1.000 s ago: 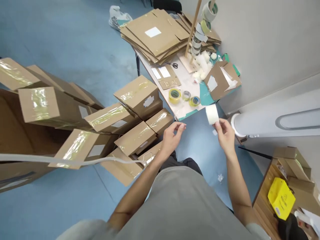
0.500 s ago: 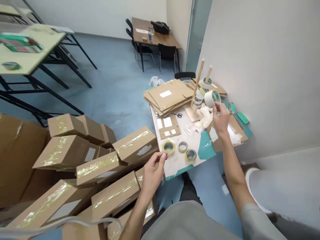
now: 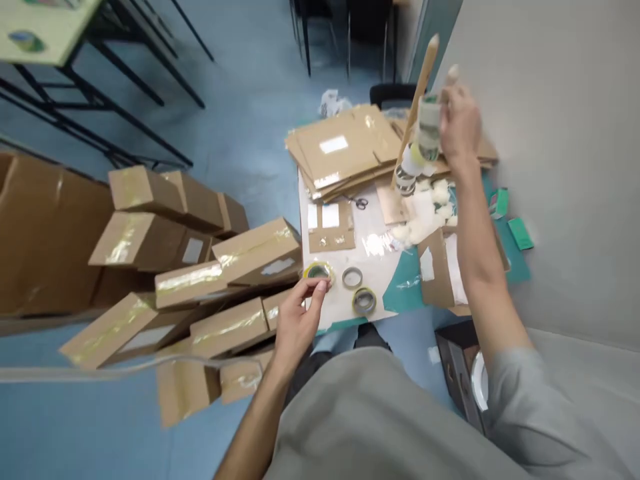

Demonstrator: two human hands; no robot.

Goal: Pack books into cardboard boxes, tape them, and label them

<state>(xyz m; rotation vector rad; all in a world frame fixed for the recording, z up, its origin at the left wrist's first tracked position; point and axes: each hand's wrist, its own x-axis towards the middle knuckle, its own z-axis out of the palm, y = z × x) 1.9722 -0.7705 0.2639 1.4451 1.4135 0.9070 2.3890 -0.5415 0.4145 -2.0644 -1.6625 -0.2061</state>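
My right hand is closed on a roll of wide white tape, blurred by motion, beside the top of the shorter wooden peg. A taller wooden peg leans up just left of it, with more tape rolls stacked low near both pegs. My left hand is held near the table's front left, thumb and fingertips pinched together; anything between them is too small to make out. Right behind those fingertips lies a yellow-edged tape roll. A grey tape ring and another tape roll lie to its right.
Flattened cardboard is stacked at the table's back left, with scissors in front. An open carton and green boxes sit on the right. Taped cardboard boxes are piled left of the table, a wall on the right.
My right hand has moved up and away with the white tape roll, to the shorter peg's top. The left hand keeps its pinch. My view has tilted downward.
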